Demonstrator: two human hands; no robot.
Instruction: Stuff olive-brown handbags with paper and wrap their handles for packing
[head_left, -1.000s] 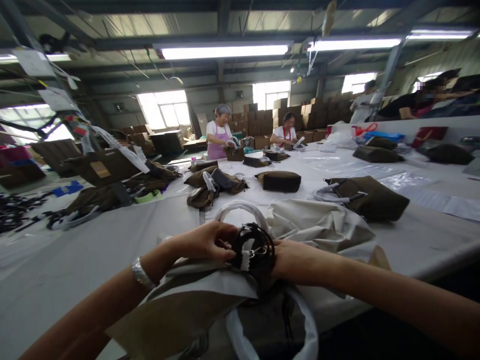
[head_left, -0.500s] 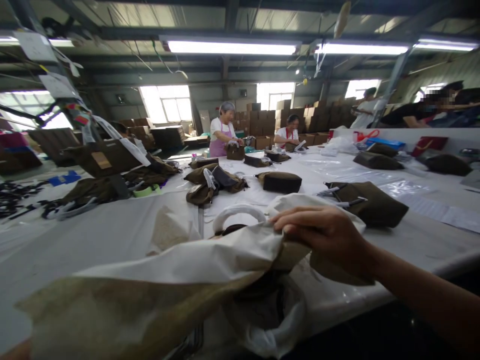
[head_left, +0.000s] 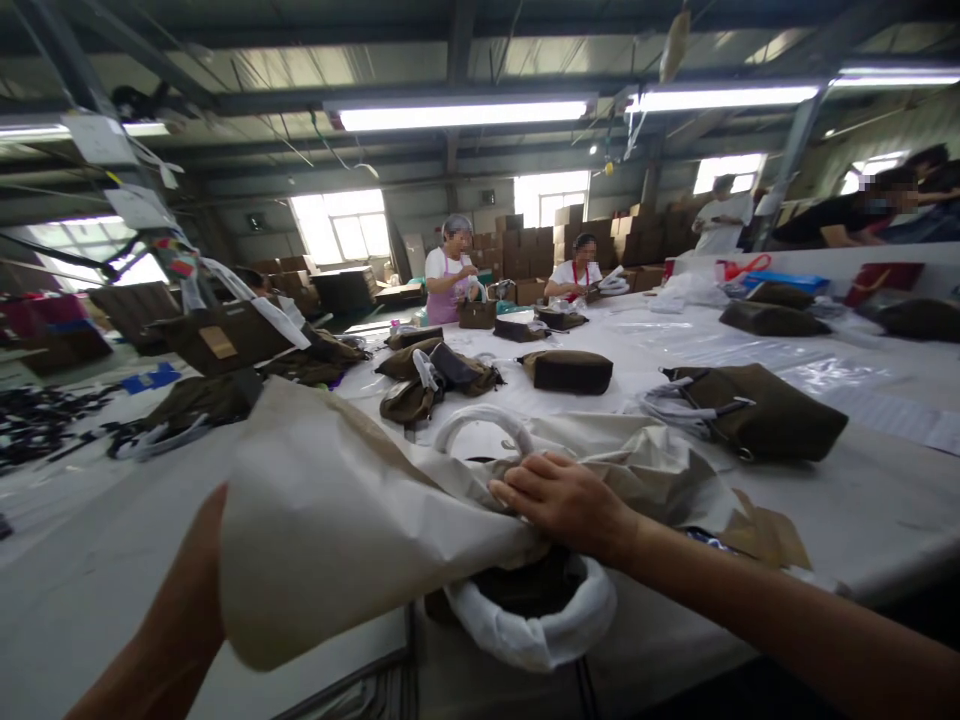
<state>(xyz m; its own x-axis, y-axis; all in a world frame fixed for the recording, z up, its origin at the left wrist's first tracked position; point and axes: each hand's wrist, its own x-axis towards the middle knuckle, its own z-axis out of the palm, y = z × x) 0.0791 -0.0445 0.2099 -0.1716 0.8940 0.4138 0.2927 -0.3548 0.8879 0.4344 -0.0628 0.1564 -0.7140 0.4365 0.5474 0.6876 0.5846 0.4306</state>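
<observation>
A large sheet of beige wrapping paper (head_left: 330,520) is spread over a dark bag (head_left: 532,590) whose white-wrapped handles (head_left: 480,425) stick out at front and back. My right hand (head_left: 562,500) presses flat on the paper over the bag, fingers stretched out. My left forearm (head_left: 161,630) reaches under the paper's near left edge; the hand itself is hidden behind the sheet. A crumpled part of the paper (head_left: 645,465) lies to the right of the bag.
Several brown bags (head_left: 757,410) lie across the long white table (head_left: 97,520). Two people (head_left: 450,275) work at the far end, with more people at the right. Cardboard boxes are stacked at the back. Dark straps (head_left: 37,410) lie at the far left.
The coiled black strap seen a second ago is now out of sight under the paper. The paper has been drawn over the bag, and my right hand has come down flat on it.
</observation>
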